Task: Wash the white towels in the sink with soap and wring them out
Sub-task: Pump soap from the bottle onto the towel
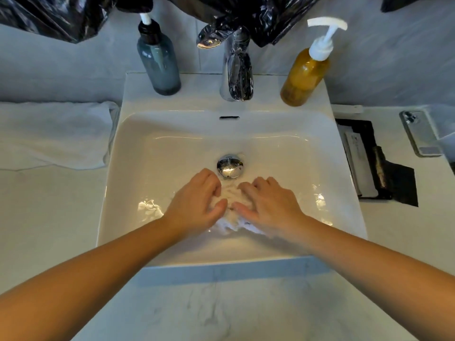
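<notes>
A white towel (230,200) lies bunched under shallow water in the white sink (172,134), just in front of the chrome drain plug (230,166). My left hand (197,200) grips its left part with curled fingers. My right hand (268,205) grips the right part, fingers bent into the cloth. Much of the towel is hidden beneath both hands. A second white towel (54,136) lies folded on the counter left of the sink. An amber soap pump bottle (305,72) stands at the sink's back right.
A chrome tap (236,70) rises at the back middle, with a grey-blue pump bottle (158,62) to its left. A black tray (364,158) and a phone (418,131) lie on the counter to the right. Black plastic sheeting (258,13) hangs above.
</notes>
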The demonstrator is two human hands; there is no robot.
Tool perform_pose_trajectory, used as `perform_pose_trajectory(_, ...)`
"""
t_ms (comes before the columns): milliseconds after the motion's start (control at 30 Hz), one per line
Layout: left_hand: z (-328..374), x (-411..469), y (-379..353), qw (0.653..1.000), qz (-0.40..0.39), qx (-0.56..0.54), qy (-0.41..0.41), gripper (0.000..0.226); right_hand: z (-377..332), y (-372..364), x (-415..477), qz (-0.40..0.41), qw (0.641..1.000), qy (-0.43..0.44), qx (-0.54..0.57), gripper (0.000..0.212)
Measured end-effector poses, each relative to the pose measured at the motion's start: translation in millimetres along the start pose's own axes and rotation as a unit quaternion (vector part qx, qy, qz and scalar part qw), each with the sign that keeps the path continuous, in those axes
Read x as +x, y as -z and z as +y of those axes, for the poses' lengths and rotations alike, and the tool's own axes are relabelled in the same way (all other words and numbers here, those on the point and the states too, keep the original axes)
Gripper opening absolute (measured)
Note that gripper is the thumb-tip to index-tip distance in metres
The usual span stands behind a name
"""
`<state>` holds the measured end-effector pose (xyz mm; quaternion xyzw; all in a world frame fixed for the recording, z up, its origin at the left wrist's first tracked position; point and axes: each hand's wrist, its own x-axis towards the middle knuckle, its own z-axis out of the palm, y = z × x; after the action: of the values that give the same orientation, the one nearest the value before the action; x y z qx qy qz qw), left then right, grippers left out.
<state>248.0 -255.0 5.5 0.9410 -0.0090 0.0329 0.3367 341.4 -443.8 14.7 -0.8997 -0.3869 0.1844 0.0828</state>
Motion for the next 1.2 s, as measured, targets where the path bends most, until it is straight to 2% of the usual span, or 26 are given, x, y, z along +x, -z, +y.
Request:
perform_pose_trajectory(33,3.0,-0.1,-8.3,1.000,0.006,0.007,0.028,0.033,-3.7,-8.3,-1.2,0.003,1.000,-0.010,0.005,0.087)
perform_pose_trajectory(200,-6.0,16.3,-38.9,0.978,-0.050,0.186,0.082,0.049,-17.8,-44.1,10.4,0.062,0.994,-0.061,0.067,0.078)
perform_pose_trajectory(300,-3.9,33.0,-37.5,0.968,-0.059,0.210,0.127,0.044,-8.5,-43.9,27.2,0.095,0.993,-0.042,0.060,0.076)
perform_pose_trajectory(400,0.0,50.3,-31.2,0.960,-0.085,0.193,0.182,0.029,1.8,-30.7,39.8,0.061,0.996,-0.023,0.059,0.070)
perform_pose_trajectory(500,2.1,57.1,-15.9,0.961,-0.098,0.093,0.240,0.026,9.7,-3.7,49.3,-0.002,0.995,-0.025,0.097,0.042)
perform_pose_trajectory(533,3.4,53.2,-9.1,0.965,-0.085,0.075,0.235,0.023,10.1,6.1,47.2,-0.002,0.996,-0.009,0.084,0.035)
perform_pose_trajectory(600,10.8,36.0,6.5,0.979,-0.059,0.085,0.173,0.023,10.3,19.7,37.0,-0.004,0.997,0.029,0.073,0.024)
perform_pose_trajectory(700,18.8,6.2,7.7,0.992,-0.060,0.081,0.073,0.049,5.7,18.7,17.2,-0.030,0.988,0.045,0.146,0.035)
perform_pose_trajectory(767,19.3,0.9,-5.4,0.992,-0.058,0.059,0.091,0.065,-1.3,2.8,11.2,-0.026,0.985,0.028,0.171,0.044)
perform_pose_trajectory(833,13.3,7.6,-21.7,0.984,-0.069,0.097,0.130,0.070,-8.2,-20.6,12.6,0.002,0.993,0.010,0.118,0.049)
perform_pose_trajectory(933,3.8,19.6,-37.7,0.974,-0.063,0.164,0.142,0.070,-9.7,-39.6,25.6,0.051,0.997,-0.015,0.057,0.068)
perform_pose_trajectory(1000,-2.4,27.1,-40.3,0.970,-0.055,0.180,0.156,0.058,-4.3,-40.4,34.8,0.070,0.996,0.008,0.056,0.072)
perform_pose_trajectory(1067,-6.7,33.7,-40.5,0.968,-0.054,0.178,0.166,0.037,-0.3,-36.8,40.7,0.087,0.993,0.024,0.081,0.064)
perform_pose_trajectory(1133,-8.2,41.8,-36.8,0.971,-0.057,0.155,0.175,0.031,0.1,-32.8,44.5,0.087,0.991,0.017,0.102,0.041)
perform_pose_trajectory(1200,-8.9,47.1,-29.2,0.971,-0.076,0.136,0.180,0.030,-0.1,-24.9,47.8,0.036,0.993,-0.015,0.113,0.030)
